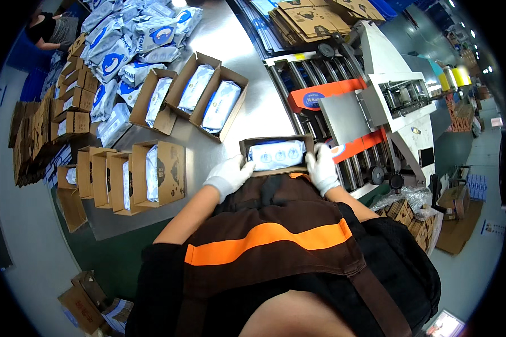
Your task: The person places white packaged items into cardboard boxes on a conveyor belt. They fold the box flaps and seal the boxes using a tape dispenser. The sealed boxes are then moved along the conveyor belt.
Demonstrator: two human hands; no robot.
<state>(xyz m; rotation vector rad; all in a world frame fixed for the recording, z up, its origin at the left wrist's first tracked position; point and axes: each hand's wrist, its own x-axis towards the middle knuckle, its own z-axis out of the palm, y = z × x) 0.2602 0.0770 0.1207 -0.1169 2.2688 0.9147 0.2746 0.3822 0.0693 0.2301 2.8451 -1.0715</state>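
Note:
Close in front of my body is a small open cardboard box (243, 147) with a white-and-blue sealed packet (276, 155) lying in it, marked with round prints. My left hand (230, 176), in a white glove, grips the box at its left end, the thumb by the packet. At the opposite end my right hand (322, 171), gloved too, is closed on the box's right wall. The undersides of both hands' fingers are partly hidden. Just beyond, to the left, stand open boxes (224, 132) holding similar packets.
More filled boxes (168, 180) line the metal table's (199, 163) near left edge. Loose packets (135, 42) pile up behind them. On the right, a roller machine (371, 121) with orange-red guides stands close to my right hand. Flat cardboard (309, 22) is stacked at the back.

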